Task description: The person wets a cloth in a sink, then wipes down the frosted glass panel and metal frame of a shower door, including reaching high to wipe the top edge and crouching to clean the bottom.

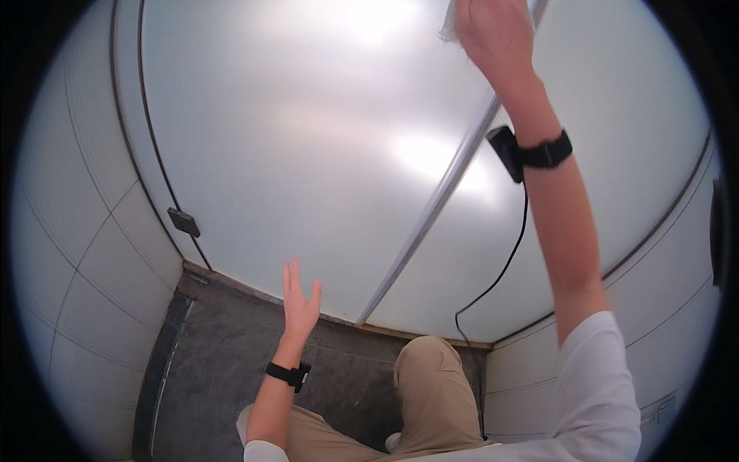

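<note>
My right hand [495,34] is raised high at the top of the view, its fingers curled over a pale, crumpled cloth or wipe [448,28]. Only a frayed edge of that cloth shows beside the hand. It lies over or close to a frosted glass panel [277,156], near a metal edge strip [430,216] that runs down the glass. Lower down, my left hand [301,309] holds nothing, with its fingers apart in front of the bottom of the glass. Whether its fingertips touch the panel I cannot tell.
A dark metal hinge or clamp [183,222] sits on the panel's left edge. Tiled walls [98,242] stand on both sides. A black cable [508,263] hangs from the right wrist's strap device [507,155]. A drain grate [164,346] lines the dark floor [231,341].
</note>
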The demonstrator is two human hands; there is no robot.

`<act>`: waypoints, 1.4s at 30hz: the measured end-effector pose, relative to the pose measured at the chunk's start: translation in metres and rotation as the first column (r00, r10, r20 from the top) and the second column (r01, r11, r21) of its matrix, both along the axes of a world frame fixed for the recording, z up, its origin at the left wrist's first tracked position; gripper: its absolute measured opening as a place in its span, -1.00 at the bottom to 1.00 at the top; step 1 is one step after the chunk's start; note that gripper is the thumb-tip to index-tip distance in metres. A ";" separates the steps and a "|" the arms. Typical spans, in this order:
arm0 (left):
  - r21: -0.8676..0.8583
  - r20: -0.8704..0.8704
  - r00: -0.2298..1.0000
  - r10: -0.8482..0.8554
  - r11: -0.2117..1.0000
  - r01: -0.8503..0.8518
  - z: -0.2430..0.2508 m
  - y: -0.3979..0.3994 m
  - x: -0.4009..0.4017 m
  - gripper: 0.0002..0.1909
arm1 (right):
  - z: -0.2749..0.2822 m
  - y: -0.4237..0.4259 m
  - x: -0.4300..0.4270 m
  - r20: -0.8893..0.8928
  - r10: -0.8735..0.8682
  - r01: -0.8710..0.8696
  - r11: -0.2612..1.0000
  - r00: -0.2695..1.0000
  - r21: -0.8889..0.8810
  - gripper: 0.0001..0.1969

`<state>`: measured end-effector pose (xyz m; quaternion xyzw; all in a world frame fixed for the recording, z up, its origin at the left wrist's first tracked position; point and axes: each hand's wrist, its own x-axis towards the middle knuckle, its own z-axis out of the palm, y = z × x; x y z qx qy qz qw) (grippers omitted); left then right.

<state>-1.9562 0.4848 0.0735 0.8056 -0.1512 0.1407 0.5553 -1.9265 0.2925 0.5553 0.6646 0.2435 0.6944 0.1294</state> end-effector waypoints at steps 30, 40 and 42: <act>-0.032 -0.378 0.925 -0.030 0.999 0.020 -0.055 0.031 0.029 -0.37 | -0.139 -0.007 0.011 -0.409 -0.386 0.108 0.823 0.827 -0.558 -0.50; -0.197 -0.463 0.886 -0.014 0.977 -0.087 -0.042 0.038 0.023 -0.51 | -0.354 -0.008 -0.010 -0.575 -0.394 0.090 0.871 0.718 -0.483 -0.57; -0.153 -0.536 0.844 0.003 0.983 -0.101 -0.050 0.038 0.027 -0.56 | -0.374 -0.039 -0.008 -0.511 -0.481 0.023 0.743 0.712 -0.669 -0.58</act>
